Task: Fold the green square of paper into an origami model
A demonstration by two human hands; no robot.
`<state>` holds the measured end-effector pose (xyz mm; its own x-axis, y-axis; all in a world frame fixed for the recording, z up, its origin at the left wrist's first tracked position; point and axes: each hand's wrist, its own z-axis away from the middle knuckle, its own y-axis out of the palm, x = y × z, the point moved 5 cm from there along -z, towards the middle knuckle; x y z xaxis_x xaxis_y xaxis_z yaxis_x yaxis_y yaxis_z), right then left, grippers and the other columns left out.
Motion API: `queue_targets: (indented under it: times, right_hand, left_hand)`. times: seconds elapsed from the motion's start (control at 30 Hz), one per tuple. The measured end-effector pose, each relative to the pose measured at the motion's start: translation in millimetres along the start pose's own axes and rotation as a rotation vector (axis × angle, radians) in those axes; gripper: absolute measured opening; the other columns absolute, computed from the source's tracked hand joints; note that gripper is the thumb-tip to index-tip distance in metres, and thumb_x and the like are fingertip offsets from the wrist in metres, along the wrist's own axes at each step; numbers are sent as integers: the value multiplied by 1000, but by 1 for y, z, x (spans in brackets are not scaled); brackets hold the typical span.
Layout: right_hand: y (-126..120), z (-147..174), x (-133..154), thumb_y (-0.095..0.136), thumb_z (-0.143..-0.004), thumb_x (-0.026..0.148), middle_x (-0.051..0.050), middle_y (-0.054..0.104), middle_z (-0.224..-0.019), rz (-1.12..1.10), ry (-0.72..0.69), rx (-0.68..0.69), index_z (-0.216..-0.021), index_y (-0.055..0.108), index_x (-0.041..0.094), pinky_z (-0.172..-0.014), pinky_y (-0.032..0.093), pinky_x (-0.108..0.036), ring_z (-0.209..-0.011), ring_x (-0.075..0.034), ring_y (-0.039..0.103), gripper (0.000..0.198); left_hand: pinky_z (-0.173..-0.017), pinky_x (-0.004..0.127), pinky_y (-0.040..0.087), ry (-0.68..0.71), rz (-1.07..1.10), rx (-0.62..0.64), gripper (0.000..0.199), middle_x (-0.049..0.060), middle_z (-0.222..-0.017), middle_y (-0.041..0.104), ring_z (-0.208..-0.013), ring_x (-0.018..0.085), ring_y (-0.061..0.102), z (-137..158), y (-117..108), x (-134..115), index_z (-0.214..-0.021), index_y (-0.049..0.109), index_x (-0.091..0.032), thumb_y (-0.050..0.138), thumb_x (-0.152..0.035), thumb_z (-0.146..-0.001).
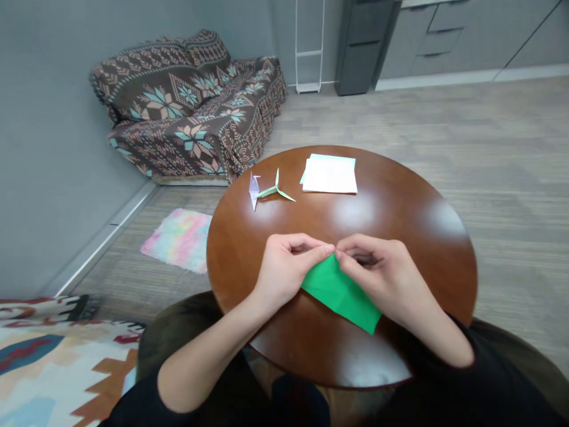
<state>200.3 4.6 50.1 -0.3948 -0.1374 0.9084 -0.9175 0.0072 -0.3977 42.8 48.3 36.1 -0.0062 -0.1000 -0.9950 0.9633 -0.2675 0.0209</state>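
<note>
A sheet of green paper (pixel 341 290), partly folded, is held over the near half of the round table. My left hand (pixel 288 261) pinches its top edge between thumb and forefinger. Right beside it, my right hand (pixel 377 267) pinches the same edge, the fingertips of both hands almost touching. The paper slants down toward me, with one corner pointing to the lower right. Part of its upper edge is hidden behind my fingers.
On the brown round table (pixel 395 213) lie a lilac paper crane (pixel 253 188), a pale green three-pointed folded paper (pixel 276 188) and a stack of white and light blue sheets (pixel 331 174). Beyond stand a patterned sofa (pixel 186 112) and a pastel rug (pixel 178 240).
</note>
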Motion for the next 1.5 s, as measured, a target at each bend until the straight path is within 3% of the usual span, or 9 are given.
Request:
queue_targets:
  times: [0.4, 0.67, 0.8, 1.1, 1.27, 1.4, 1.5]
  right_hand:
    - [-18, -3, -10, 60, -80, 14, 2, 63, -62, -41, 100, 54, -77, 69, 17, -51, 38, -23, -57, -13, 55, 10]
    - [-11, -6, -7, 59, -82, 13, 1, 65, -66, -37, 68, 105, -84, 72, 17, -53, 40, -23, -61, -14, 58, 13]
    - [-15, -6, -10, 60, -83, 15, 2, 63, -63, -40, 73, 93, -81, 71, 17, -51, 39, -23, -58, -13, 55, 11]
    - [-39, -11, -26, 61, -86, 18, -3, 72, -69, -26, 78, 35, -82, 70, 19, -60, 51, -28, -65, -19, 67, 10]
    - [-53, -18, -36, 64, -87, 22, -4, 75, -70, -42, 81, 61, -79, 69, 19, -66, 55, -29, -68, -20, 71, 11]
    - [-63, -23, -40, 67, -91, 33, -7, 78, -83, 7, 32, -76, -79, 71, 19, -79, 57, -35, -82, -24, 74, 19]
    - [-53, -24, -35, 67, -95, 42, -11, 79, -111, -62, -10, -86, -104, 73, 20, -94, 57, -39, -106, -27, 73, 25]
  left_hand:
    - [-58, 24, 48, 95, 8, -139, 17, 3, -71, 79, -61, 14, 66, -14, -25, 1, -75, 84, -21, 90, -36, -71]
    - [-58, 28, 51, 38, -1, -82, 23, 5, -71, 79, -62, 19, 69, -8, -14, 4, -75, 84, -19, 89, -40, -71]
    - [-58, 26, 48, 74, 6, -130, 20, 4, -70, 78, -61, 16, 66, -12, -20, 3, -74, 84, -20, 90, -38, -71]
    - [-61, 24, 43, 58, 156, -253, 18, 1, -66, 72, -61, 11, 58, -39, -45, 10, -70, 81, -18, 91, -33, -66]
    - [-64, 24, 43, 54, 165, -251, 20, 1, -71, 74, -66, 12, 59, -43, -48, 15, -74, 82, -18, 91, -35, -67]
    - [-65, 24, 44, 54, 173, -282, 21, 1, -70, 73, -66, 12, 59, -44, -49, 19, -73, 80, -18, 90, -36, -67]
    - [-65, 25, 45, 33, 187, -253, 22, 1, -71, 73, -67, 13, 60, -43, -42, 21, -74, 80, -17, 90, -35, -66]
